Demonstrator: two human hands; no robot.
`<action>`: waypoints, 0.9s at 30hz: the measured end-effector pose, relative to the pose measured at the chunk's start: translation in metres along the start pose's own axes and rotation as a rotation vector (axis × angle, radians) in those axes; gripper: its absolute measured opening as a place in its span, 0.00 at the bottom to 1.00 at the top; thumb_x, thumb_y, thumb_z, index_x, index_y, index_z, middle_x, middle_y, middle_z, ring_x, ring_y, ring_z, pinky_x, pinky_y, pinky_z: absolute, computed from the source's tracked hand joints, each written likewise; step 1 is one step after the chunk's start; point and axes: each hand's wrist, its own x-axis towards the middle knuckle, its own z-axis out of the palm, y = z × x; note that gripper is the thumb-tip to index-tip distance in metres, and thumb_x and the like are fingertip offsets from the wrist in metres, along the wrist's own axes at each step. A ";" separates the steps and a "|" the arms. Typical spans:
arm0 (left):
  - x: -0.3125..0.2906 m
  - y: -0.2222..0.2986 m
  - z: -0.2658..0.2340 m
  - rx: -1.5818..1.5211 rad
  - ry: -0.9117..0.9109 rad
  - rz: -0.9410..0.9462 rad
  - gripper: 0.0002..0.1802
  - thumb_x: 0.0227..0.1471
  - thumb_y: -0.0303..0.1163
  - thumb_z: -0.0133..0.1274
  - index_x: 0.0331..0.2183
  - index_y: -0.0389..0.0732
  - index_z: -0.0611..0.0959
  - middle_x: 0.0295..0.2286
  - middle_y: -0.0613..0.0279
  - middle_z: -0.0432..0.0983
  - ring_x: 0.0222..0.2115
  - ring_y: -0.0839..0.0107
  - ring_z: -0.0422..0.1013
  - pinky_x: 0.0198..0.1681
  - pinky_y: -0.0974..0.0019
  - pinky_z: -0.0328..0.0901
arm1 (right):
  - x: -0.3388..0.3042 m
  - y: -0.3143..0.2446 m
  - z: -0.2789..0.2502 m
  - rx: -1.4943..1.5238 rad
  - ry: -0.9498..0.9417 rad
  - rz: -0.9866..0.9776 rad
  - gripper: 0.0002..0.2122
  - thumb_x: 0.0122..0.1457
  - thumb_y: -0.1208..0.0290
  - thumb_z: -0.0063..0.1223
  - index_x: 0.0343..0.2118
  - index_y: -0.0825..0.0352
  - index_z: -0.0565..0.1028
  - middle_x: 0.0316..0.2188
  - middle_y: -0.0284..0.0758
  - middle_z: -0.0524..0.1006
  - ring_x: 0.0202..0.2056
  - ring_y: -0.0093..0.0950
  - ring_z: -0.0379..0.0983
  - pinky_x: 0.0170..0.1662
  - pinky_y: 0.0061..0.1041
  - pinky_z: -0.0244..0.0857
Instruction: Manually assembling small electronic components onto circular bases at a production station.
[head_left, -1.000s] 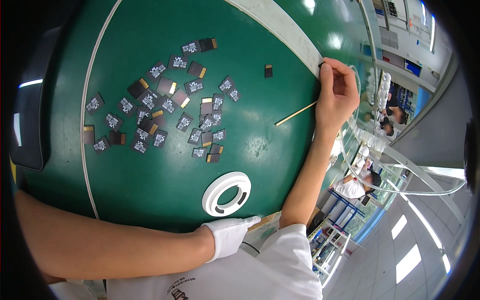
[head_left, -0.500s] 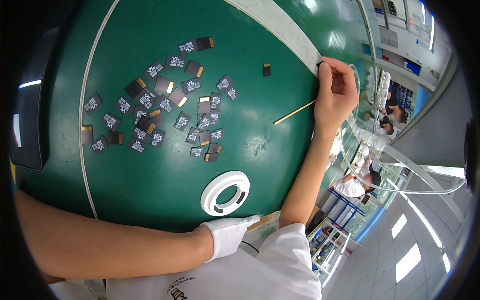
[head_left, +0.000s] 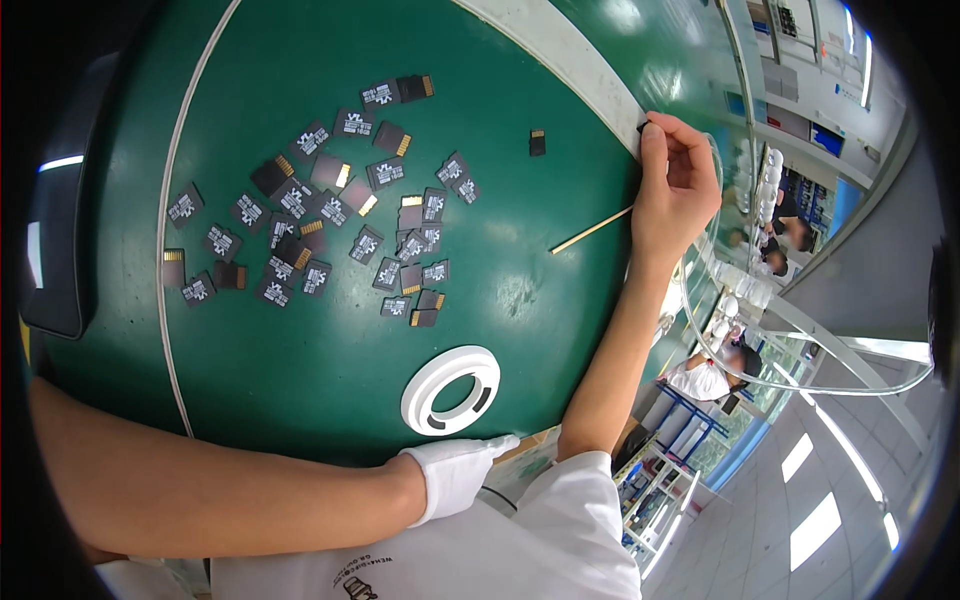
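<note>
We saw no real shift: right hand still pinched a small dark piece, gloved left hand's grip we couldn't tell, scattered memory cards lay untouched.

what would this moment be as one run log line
right hand: pinching small dark item | left hand: gloved, near white ring | green table: scattered memory cards, thin stick

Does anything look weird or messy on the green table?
A bit messy! The memory cards lie scattered at different angles, some overlapping. One lone card sits apart, off to the right. Also, the left hand wears a white glove, but the right hand is bare.
</note>
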 end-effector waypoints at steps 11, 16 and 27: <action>0.000 0.006 -0.002 0.028 -0.062 -0.013 0.25 0.59 0.43 0.44 0.52 0.43 0.82 0.54 0.62 0.74 0.61 0.52 0.59 0.70 0.49 0.33 | -0.001 -0.006 0.004 -0.024 -0.024 -0.019 0.06 0.62 0.78 0.57 0.41 0.72 0.79 0.35 0.28 0.78 0.35 0.15 0.71 0.39 0.14 0.65; -0.004 0.004 -0.005 -0.015 -0.047 -0.029 0.25 0.59 0.42 0.44 0.52 0.43 0.82 0.54 0.60 0.74 0.61 0.52 0.58 0.70 0.49 0.34 | -0.001 -0.008 0.004 -0.052 -0.037 -0.040 0.06 0.63 0.79 0.56 0.41 0.72 0.79 0.35 0.29 0.77 0.35 0.16 0.71 0.39 0.14 0.65; -0.001 0.003 -0.003 -0.028 -0.013 -0.046 0.19 0.58 0.38 0.44 0.45 0.42 0.84 0.45 0.63 0.76 0.53 0.57 0.64 0.70 0.48 0.33 | -0.002 0.000 0.001 -0.041 -0.060 -0.087 0.05 0.63 0.80 0.55 0.41 0.73 0.78 0.35 0.28 0.77 0.34 0.15 0.70 0.39 0.14 0.64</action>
